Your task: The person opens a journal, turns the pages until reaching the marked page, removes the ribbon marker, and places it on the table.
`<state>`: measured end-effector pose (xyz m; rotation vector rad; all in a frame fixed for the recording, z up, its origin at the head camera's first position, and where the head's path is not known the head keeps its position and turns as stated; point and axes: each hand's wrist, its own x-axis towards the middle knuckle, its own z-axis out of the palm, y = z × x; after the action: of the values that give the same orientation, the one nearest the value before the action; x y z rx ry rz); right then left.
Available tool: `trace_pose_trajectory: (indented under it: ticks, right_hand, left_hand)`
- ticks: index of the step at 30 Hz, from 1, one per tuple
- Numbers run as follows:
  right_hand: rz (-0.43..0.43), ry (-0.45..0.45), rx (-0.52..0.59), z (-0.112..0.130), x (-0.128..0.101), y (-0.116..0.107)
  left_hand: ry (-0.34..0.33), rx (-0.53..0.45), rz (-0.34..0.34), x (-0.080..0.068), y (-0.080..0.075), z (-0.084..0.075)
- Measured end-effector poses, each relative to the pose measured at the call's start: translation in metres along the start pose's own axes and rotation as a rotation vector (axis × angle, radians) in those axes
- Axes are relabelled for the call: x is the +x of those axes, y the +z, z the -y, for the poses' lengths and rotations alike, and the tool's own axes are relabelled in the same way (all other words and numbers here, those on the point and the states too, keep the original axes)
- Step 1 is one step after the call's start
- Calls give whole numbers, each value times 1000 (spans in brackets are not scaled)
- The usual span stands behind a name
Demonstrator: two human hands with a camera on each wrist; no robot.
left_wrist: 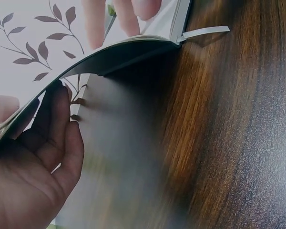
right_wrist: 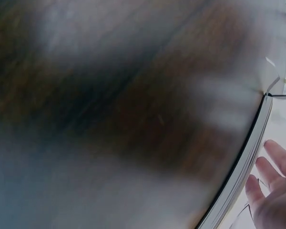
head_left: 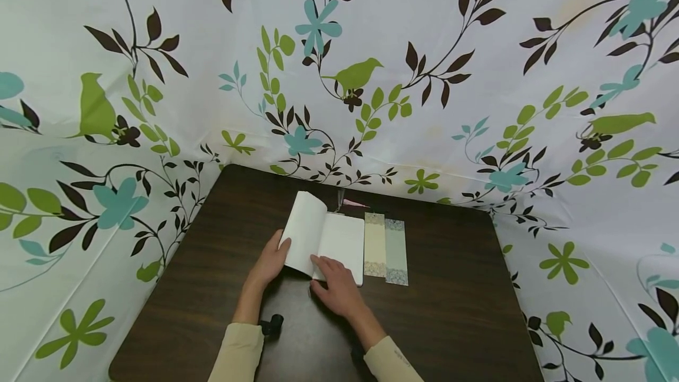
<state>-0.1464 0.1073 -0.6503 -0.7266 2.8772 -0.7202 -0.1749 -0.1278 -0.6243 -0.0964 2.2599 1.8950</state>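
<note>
A white-paged notebook [head_left: 339, 240] lies open on the dark wooden table [head_left: 451, 311]. My left hand [head_left: 278, 252] holds up its curved left-hand leaves [head_left: 305, 231], thumb on top and fingers underneath. In the left wrist view, those fingers [left_wrist: 52, 129] sit below the lifted sheet [left_wrist: 128, 47]. My right hand [head_left: 331, 276] rests with straight fingers on the lower part of the right page. In the right wrist view, its fingers [right_wrist: 271, 186] lie beside the notebook's page edge [right_wrist: 243, 162]. A white ribbon marker [left_wrist: 205, 32] sticks out from the spine.
Two narrow patterned bookmarks, one cream [head_left: 374, 244] and one pale blue-green [head_left: 396, 250], lie side by side just right of the notebook. A pink tassel [head_left: 352, 202] lies behind it. Floral curtains [head_left: 371, 75] enclose the table on three sides.
</note>
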Motion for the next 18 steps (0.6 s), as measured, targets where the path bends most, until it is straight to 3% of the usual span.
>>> trace_pose_trajectory:
  ticks: [9,18]
  right_hand:
    - [25,98,-151,-20,-1,-7]
    - [13,107,-140,-37,0,-19]
  left_hand:
    - [-1,37,5,-2,0,0]
    - [-2,31,-4,0,0,0]
